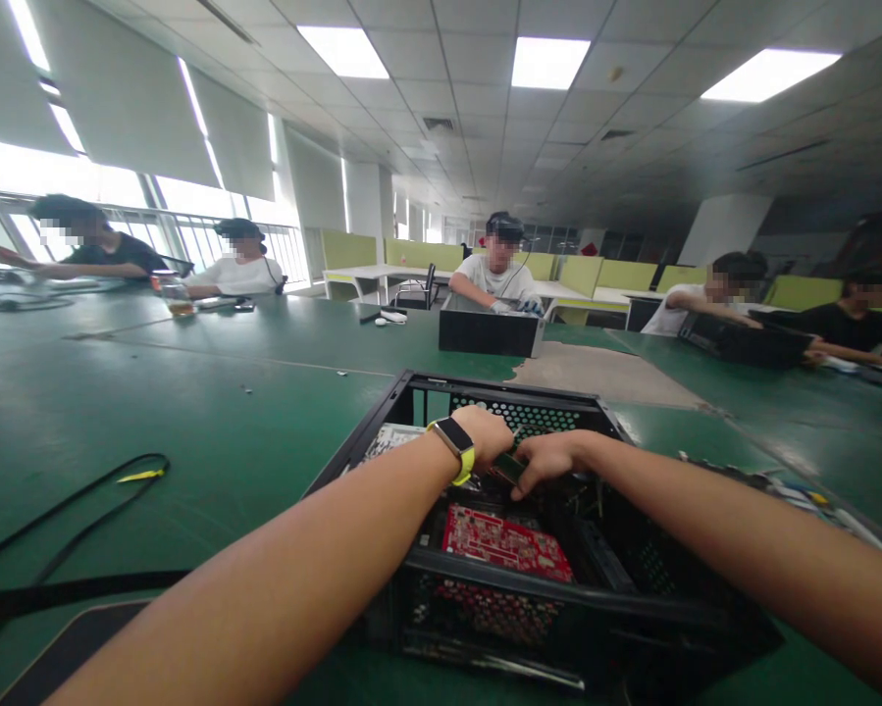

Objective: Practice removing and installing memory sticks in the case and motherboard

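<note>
An open black computer case (558,598) lies on the green table in front of me. A red circuit board (503,539) rests in its near part. Over the far part of the case is my left hand (487,436), with a watch on a yellow band at its wrist; its fingers are mostly hidden. Facing it, my right hand (550,459) has its thumb and fingers closed on a small green board (512,468), close to the left hand. A whitish part (396,441) shows inside the case at the left.
Black cables (79,529) lie on the green table (212,402) at the left. Loose parts (801,490) are to the right of the case. Across the table a person (500,275) works at another case (489,333). Other people sit at both sides.
</note>
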{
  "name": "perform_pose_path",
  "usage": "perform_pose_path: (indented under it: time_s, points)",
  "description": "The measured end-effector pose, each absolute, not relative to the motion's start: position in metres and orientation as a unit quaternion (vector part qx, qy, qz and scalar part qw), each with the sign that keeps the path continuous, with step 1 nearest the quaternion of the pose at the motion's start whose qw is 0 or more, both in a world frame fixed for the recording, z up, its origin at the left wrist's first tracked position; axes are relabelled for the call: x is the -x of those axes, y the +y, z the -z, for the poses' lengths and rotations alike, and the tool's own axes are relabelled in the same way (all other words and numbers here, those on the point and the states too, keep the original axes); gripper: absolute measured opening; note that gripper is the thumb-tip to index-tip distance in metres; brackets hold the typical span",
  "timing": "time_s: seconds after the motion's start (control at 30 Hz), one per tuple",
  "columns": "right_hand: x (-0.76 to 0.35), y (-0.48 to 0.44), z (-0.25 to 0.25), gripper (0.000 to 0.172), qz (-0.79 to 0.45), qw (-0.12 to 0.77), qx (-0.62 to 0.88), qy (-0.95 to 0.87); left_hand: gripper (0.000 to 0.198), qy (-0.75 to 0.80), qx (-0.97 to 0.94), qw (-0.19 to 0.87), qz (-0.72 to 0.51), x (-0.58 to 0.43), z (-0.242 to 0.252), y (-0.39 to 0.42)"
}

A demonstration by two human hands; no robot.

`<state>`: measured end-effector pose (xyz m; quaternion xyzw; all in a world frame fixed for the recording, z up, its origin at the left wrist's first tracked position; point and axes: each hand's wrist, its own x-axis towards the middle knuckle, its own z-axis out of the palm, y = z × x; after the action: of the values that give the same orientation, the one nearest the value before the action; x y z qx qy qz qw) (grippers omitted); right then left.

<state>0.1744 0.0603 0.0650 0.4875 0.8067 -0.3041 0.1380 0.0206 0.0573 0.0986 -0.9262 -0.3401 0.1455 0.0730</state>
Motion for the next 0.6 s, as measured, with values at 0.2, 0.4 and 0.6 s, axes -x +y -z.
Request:
perform_pose_path:
  time_s: [0.2,0.4,0.6]
  points:
    - [-0.170,0.063,-0.061,0.049,0.210,0.122,-0.483,0.841,0.046,-0.353,0.910,0.038,-0.213,-0.020,-0.102,0.059]
    - [-0.164,0.053,-0.063,0.039,0.103,0.139,-0.482,0.859,0.047,-0.358,0.902,0.027,-0.240,-0.020,-0.100,0.055]
    - [-0.159,0.041,-0.064,0.043,0.028,0.163,-0.522,0.837,0.034,-0.356,0.906,0.031,-0.226,-0.024,-0.091,0.055]
